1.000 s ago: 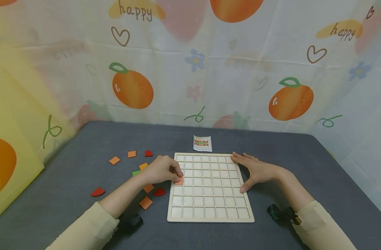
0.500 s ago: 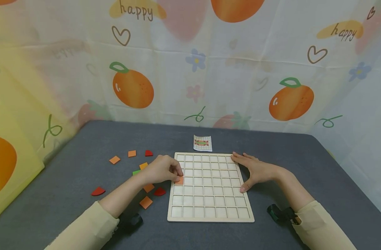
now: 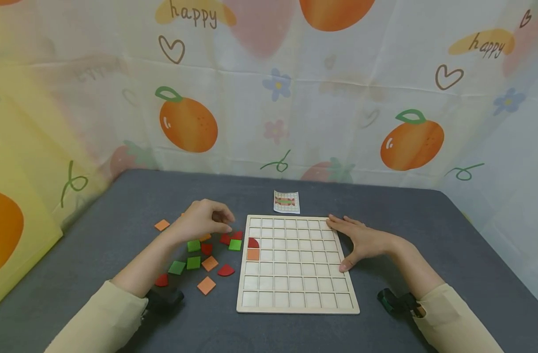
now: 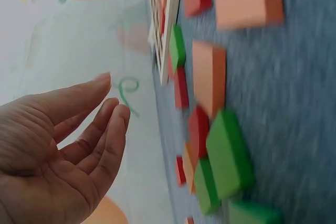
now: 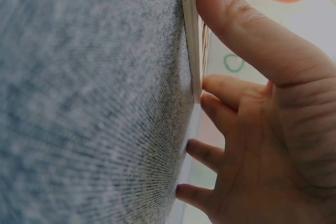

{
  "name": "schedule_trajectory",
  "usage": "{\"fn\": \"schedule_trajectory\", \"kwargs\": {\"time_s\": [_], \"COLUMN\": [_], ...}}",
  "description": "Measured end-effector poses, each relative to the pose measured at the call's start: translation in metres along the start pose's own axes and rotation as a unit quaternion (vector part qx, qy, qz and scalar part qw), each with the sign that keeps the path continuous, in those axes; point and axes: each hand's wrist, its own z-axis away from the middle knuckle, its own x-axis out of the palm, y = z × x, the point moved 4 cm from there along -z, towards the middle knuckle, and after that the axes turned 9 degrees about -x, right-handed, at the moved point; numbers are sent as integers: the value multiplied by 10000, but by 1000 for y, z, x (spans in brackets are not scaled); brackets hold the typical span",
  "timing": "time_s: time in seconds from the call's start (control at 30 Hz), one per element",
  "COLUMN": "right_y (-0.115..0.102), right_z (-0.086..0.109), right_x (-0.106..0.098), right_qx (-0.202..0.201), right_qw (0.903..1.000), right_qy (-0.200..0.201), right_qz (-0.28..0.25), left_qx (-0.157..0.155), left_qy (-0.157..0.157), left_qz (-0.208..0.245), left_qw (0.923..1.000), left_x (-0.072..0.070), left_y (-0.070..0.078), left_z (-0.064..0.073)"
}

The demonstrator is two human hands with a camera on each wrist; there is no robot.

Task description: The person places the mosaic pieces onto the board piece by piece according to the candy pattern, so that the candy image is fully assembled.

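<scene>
My left hand (image 3: 203,218) hovers over the loose pieces left of the board, fingers loosely bent and nothing between them in the left wrist view. A pale wooden grid board (image 3: 299,284) lies on the table. In its leftmost column sit an orange square tile (image 3: 253,254) and, directly above it, a red quarter-round tile (image 3: 253,243). My right hand (image 3: 370,242) rests along the board's right edge with spread fingers, thumb on the rim. Below the left hand are a bright green tile (image 3: 235,245) and several red and orange pieces, partly hidden by the hand.
More loose pieces lie left of the board, among them a dark green tile (image 3: 177,267), an orange tile (image 3: 206,285) and a red piece (image 3: 226,270). A small pattern card (image 3: 287,202) lies behind the board. A printed cloth (image 3: 321,113) hangs behind the table.
My left hand has left the orange tile and moved left and away from me, over the loose pieces. The red tile on the board is now uncovered. My right hand stays put.
</scene>
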Motion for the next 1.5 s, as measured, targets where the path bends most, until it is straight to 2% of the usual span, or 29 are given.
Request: {"fn": "schedule_trajectory", "kwargs": {"time_s": [0.13, 0.27, 0.47, 0.57, 0.63, 0.87, 1.27, 1.5], "right_y": [1, 1, -1, -1, -1, -2, 0, 0], "right_z": [-1, 0, 1, 1, 0, 1, 1, 2], "right_x": [1, 1, 0, 1, 1, 1, 0, 0], "right_qx": [23, 24, -38, -23, -4, -33, -26, -44], "right_qw": [10000, 10000, 10000, 10000, 10000, 10000, 10000, 10000], "right_qy": [7, 7, 10, 9, 13, 17, 24, 20], "right_qz": [6, 8, 1, -24, -32, -3, 36, 35], "left_qx": [-212, -283, -255, -189, -139, -120, -106, -256], "left_qy": [166, 187, -292, -495, -516, -389, -110, -68], "left_qz": [-45, -140, 28, 104, 59, -226, -375, -319], "left_qw": [9996, 9993, 9992, 9985, 9986, 9989, 9992, 9991], "left_x": [-13, -15, -2, 4, 7, 13, 16, 18], "left_y": [-13, -25, -37, -38, -37, -38, -37, -32], "left_z": [1, 2, 2, 1, 0, -2, -5, -4]}}
